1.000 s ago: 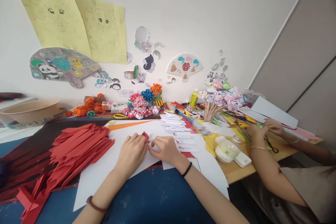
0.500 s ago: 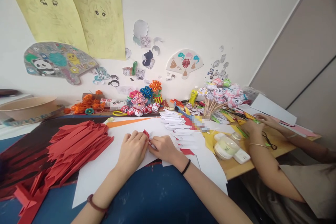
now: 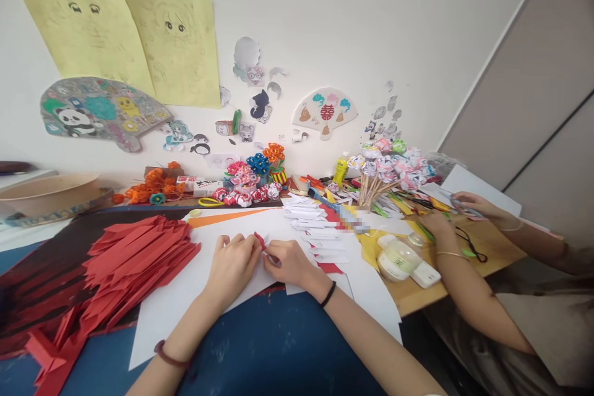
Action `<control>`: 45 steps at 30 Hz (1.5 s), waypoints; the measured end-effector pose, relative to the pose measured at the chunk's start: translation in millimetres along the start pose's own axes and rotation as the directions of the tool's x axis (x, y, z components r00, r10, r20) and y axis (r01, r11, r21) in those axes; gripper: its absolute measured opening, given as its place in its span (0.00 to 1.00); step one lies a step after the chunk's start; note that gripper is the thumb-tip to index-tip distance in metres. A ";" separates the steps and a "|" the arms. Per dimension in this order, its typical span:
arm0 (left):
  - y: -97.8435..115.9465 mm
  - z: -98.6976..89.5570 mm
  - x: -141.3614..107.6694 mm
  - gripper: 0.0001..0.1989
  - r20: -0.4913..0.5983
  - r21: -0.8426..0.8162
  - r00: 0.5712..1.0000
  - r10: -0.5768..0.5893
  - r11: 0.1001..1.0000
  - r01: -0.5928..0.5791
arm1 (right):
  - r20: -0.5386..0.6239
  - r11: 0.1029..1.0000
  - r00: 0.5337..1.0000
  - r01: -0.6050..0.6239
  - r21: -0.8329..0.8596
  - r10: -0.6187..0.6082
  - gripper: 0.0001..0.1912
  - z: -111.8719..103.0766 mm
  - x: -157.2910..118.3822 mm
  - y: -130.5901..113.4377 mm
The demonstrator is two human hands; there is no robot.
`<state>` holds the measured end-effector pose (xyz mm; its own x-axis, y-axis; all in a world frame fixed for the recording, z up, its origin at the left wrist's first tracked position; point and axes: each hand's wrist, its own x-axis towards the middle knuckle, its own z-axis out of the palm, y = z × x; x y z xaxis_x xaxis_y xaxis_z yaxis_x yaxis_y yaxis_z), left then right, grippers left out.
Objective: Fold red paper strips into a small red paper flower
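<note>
Over white paper sheets (image 3: 171, 297), my left hand (image 3: 237, 266) and my right hand (image 3: 288, 265) meet at a small folded red-and-white paper piece (image 3: 258, 239). The left fingers are closed around it. My right thumb and fingertips pinch at its right side, close against the left hand. Most of the piece is hidden behind the fingers. Left of my hands lies a big pile of folded red paper strips (image 3: 139, 266). To the right, a column of folded white paper strips (image 3: 306, 216) rests partly on red paper.
Finished paper flowers (image 3: 245, 197) line the wall side, with a bunch of stemmed paper roses (image 3: 385, 167) further right. A clear bottle (image 3: 398, 258) and a white box-like item (image 3: 426, 274) sit near a co-worker's hands (image 3: 439, 226). A bowl (image 3: 49, 192) stands far left.
My hands stay nearly in place, with small finger movements at the paper piece. At the right, the co-worker's far hand has shifted and now holds a pale item.
</note>
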<state>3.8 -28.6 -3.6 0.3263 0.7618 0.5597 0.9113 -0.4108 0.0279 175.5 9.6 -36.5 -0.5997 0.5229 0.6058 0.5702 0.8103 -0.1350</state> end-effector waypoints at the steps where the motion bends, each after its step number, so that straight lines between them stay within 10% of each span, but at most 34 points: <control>1: -0.8 -0.7 1.1 0.11 0.008 -0.017 1.000 -0.017 1.000 0.017 | 0.002 1.000 1.000 -0.003 0.000 0.003 0.11 0.2 0.0 0.3; 9: -2.2 1.9 3.5 0.12 0.017 0.051 0.998 0.056 0.997 -0.056 | 0.021 0.996 0.999 -0.026 -0.087 0.028 0.10 -12.5 -5.3 -6.6; 14: 2.3 5.2 0.3 0.12 -0.002 0.142 0.986 0.169 0.976 -0.167 | -0.275 0.943 0.920 -0.315 -0.102 0.278 0.08 -57.9 -53.7 -10.8; 18: 3.6 5.5 0.5 0.12 -0.008 0.170 0.980 0.201 0.966 -0.196 | -0.391 0.724 0.784 -0.608 -0.326 0.482 0.12 -91.3 -85.7 30.3; 23: 2.4 5.8 0.3 0.12 -0.012 0.166 0.981 0.193 0.968 -0.188 | -0.376 0.399 0.734 -0.643 -0.654 0.566 0.16 -104.7 -79.2 98.4; 26: 2.0 5.2 -0.3 0.11 -0.010 0.164 0.981 0.191 0.969 -0.187 | -0.308 0.277 0.601 -0.685 -0.674 0.737 0.15 -100.7 -76.3 123.8; 37: 1.3 6.0 -0.5 0.11 0.024 0.152 0.979 0.202 0.967 -0.203 | -0.112 0.268 0.420 -0.740 -0.617 0.900 0.12 -91.1 -99.1 151.3; 45: 0.5 5.8 -0.8 0.11 0.012 0.121 0.980 0.199 0.973 -0.199 | -0.190 0.303 0.487 -0.756 -0.581 0.852 0.17 -98.1 -74.0 143.0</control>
<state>5.5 -26.5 -8.8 0.5042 0.6709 0.5437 0.8516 -0.4908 -0.1841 356.5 60.9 -23.6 0.3005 0.8953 0.3288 0.9518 -0.3035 -0.0434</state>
